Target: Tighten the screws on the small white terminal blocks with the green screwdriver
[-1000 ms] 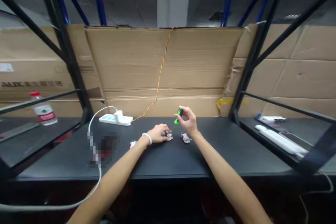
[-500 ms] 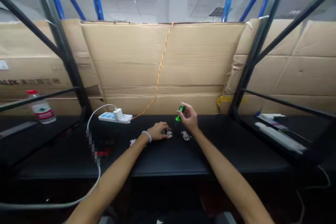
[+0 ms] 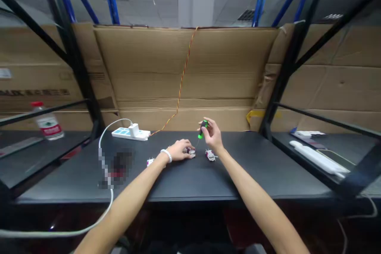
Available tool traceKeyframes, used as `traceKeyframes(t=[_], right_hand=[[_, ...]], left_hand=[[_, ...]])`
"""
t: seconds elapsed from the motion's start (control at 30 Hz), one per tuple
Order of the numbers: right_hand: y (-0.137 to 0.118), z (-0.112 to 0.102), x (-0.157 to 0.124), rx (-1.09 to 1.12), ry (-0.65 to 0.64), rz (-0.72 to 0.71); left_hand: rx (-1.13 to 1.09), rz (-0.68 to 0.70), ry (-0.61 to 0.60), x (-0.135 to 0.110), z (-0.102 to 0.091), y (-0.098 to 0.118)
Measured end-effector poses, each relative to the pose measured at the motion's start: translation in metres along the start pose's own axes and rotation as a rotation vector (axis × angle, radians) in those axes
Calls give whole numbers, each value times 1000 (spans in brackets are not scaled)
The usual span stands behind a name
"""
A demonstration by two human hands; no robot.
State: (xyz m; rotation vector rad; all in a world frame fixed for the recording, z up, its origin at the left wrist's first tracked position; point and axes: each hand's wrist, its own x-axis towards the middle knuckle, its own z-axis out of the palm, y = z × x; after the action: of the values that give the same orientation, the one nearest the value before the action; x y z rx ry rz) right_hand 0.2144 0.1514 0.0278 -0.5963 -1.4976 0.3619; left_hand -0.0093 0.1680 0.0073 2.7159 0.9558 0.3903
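- Two hands, apart: right hand pinches a green-handled screwdriver near-upright, shaft down, above the tabletop
- Left hand palm-down, fingertips on a small white plastic part – grip unclear
- Second part just right; third part beyond left wrist
- White power strip behind, against corrugated cardboard

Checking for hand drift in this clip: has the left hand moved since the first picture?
No, the left hand keeps about the same place against the white power strip on the table.
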Motion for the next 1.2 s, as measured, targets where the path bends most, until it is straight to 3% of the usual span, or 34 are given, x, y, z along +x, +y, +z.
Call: traceKeyframes(t=[0.13,0.33,0.57,0.8,1.03,1.2], right_hand=[[-7,2,0,-10,-19,-14],[-7,5,5,-96,109,-26],[-10,13,2,-40,10,-33],[-16,8,4,-112,103,-51],[-14,5,3,-47,-31,-22],[-15,0,3,-106,11,-24]], left_hand=[[0,-6,7,-1,1,0],[0,9,16,0,3,-3],[-13,37,33,1,2,-5],[-43,53,37,2,4,-8],[-73,74,35,1,1,-4],[-85,74,30,0,0,-1]])
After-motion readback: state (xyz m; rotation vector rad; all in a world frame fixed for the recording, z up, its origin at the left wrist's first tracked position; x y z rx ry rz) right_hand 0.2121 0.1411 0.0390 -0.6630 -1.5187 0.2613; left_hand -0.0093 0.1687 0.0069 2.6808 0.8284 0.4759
